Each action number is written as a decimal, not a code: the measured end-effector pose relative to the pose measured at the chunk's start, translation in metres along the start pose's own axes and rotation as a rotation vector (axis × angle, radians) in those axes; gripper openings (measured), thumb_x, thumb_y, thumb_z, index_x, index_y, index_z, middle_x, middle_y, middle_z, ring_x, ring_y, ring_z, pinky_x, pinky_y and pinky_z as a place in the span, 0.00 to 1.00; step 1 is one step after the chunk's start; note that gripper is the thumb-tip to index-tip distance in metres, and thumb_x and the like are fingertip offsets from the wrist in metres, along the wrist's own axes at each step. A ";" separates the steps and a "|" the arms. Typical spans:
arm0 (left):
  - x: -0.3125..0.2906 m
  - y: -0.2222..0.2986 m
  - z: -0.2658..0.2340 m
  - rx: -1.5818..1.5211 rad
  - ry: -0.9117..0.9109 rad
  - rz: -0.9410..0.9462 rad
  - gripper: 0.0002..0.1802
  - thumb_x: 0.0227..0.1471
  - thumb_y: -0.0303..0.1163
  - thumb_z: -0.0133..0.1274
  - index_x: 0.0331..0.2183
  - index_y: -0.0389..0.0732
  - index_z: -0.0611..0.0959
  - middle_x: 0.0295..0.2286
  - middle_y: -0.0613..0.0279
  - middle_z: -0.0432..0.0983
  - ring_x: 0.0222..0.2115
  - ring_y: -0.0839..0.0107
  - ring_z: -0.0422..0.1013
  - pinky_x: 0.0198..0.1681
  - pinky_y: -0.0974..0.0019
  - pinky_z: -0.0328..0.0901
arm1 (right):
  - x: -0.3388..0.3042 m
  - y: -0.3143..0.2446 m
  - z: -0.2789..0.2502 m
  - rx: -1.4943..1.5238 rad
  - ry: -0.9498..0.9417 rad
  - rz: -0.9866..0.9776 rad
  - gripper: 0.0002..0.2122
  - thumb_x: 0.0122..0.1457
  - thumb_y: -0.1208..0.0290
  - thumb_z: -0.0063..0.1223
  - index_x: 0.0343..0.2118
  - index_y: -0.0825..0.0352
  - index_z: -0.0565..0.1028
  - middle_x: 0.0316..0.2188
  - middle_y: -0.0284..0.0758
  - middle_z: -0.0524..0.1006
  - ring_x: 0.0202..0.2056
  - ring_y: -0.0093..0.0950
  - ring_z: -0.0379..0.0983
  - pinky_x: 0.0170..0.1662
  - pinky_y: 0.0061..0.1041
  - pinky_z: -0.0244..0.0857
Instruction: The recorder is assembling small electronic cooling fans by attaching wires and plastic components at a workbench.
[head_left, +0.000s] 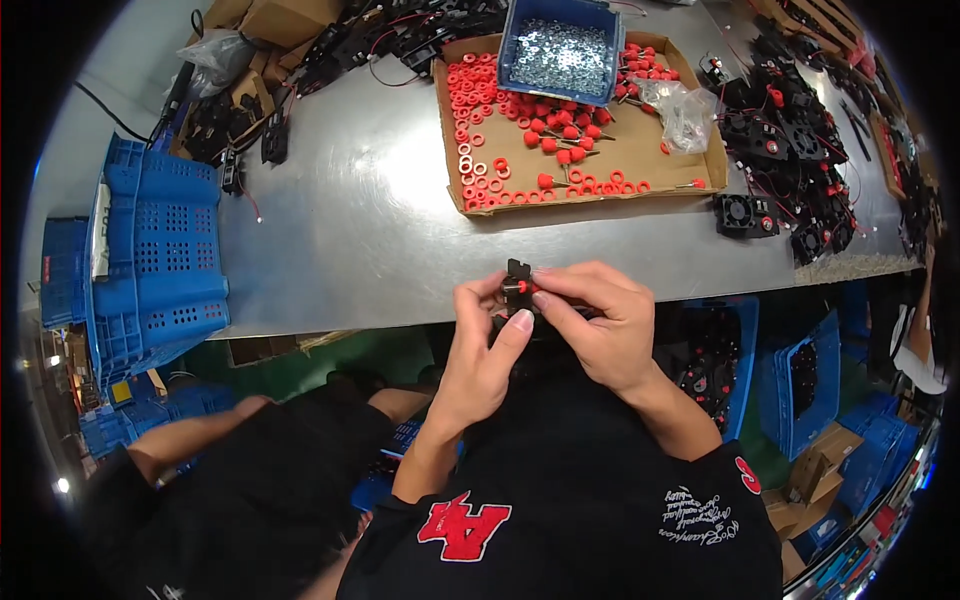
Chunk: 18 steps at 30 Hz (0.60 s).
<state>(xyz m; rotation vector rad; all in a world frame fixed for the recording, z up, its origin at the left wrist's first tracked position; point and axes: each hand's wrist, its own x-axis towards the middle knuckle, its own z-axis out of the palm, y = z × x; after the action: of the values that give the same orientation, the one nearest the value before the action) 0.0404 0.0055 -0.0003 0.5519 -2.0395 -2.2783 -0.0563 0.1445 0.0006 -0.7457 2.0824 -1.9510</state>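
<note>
Over the front edge of the metal table, my left hand (pixel 480 355) is closed around a small black plastic part (pixel 518 268). My right hand (pixel 612 325) meets it from the other side, thumb and forefinger pinched at a small red piece (pixel 524 287) against the black part. Whether the red piece is a ring or a cap is too small to tell. Beyond my hands lies a shallow cardboard tray (pixel 590 197) with red rings (pixel 470 95) along its left and front sides and red-capped pieces with metal stems (pixel 570 130) in its middle.
A blue bin of small metal parts (pixel 560 60) rests on the tray's back. Clear plastic bags (pixel 685 115) lie at its right. Black fan assemblies with wires (pixel 745 212) crowd the table's right. A blue crate (pixel 170 245) stands left. Another person in black (pixel 270 480) is at my left.
</note>
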 end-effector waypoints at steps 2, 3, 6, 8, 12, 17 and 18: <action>0.004 0.005 0.000 0.144 0.048 0.119 0.30 0.59 0.35 0.54 0.54 0.28 0.61 0.46 0.49 0.68 0.49 0.65 0.65 0.55 0.60 0.59 | 0.000 0.002 -0.003 0.039 -0.001 0.035 0.10 0.53 0.84 0.61 0.39 0.71 0.82 0.37 0.39 0.80 0.35 0.24 0.79 0.37 0.20 0.73; 0.007 0.006 0.002 0.140 0.043 0.121 0.30 0.59 0.35 0.54 0.54 0.28 0.61 0.46 0.49 0.68 0.49 0.65 0.65 0.55 0.60 0.59 | 0.000 0.006 -0.004 0.073 -0.011 0.039 0.10 0.53 0.85 0.59 0.39 0.72 0.81 0.38 0.39 0.80 0.37 0.24 0.79 0.38 0.20 0.74; 0.017 0.009 0.009 0.246 0.093 0.131 0.30 0.56 0.35 0.57 0.51 0.28 0.64 0.44 0.47 0.70 0.46 0.62 0.68 0.51 0.59 0.62 | -0.002 0.028 -0.004 0.185 0.015 0.104 0.12 0.53 0.87 0.58 0.42 0.74 0.77 0.40 0.39 0.78 0.40 0.24 0.78 0.40 0.22 0.75; 0.025 0.014 0.015 0.438 0.111 0.067 0.29 0.55 0.34 0.57 0.50 0.28 0.64 0.43 0.43 0.71 0.43 0.58 0.70 0.48 0.59 0.65 | -0.003 0.043 0.001 0.253 0.086 0.180 0.17 0.53 0.88 0.57 0.47 0.74 0.70 0.38 0.40 0.79 0.41 0.25 0.78 0.43 0.21 0.75; 0.036 0.000 0.019 0.711 0.153 0.220 0.28 0.53 0.33 0.58 0.48 0.26 0.65 0.42 0.38 0.66 0.38 0.46 0.70 0.43 0.52 0.67 | -0.003 0.047 0.002 -0.034 0.164 0.014 0.25 0.50 0.86 0.59 0.53 0.71 0.69 0.36 0.38 0.80 0.40 0.27 0.78 0.44 0.25 0.73; 0.043 -0.002 0.025 0.859 0.135 0.223 0.27 0.53 0.33 0.56 0.47 0.25 0.66 0.40 0.37 0.64 0.36 0.39 0.70 0.37 0.48 0.67 | -0.002 0.050 0.002 -0.582 0.204 -0.190 0.35 0.45 0.81 0.62 0.60 0.67 0.66 0.34 0.34 0.81 0.36 0.35 0.70 0.46 0.35 0.61; 0.044 -0.002 0.025 0.884 0.125 0.200 0.27 0.53 0.34 0.56 0.47 0.25 0.66 0.39 0.37 0.64 0.36 0.38 0.70 0.36 0.47 0.67 | -0.002 0.050 0.001 -0.587 0.206 -0.190 0.35 0.45 0.81 0.62 0.60 0.67 0.66 0.34 0.34 0.81 0.36 0.35 0.70 0.46 0.35 0.61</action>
<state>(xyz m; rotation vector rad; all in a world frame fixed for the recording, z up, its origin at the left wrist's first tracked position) -0.0077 0.0177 -0.0105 0.4493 -2.7952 -1.1126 -0.0657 0.1451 -0.0486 -0.8993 2.8568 -1.5464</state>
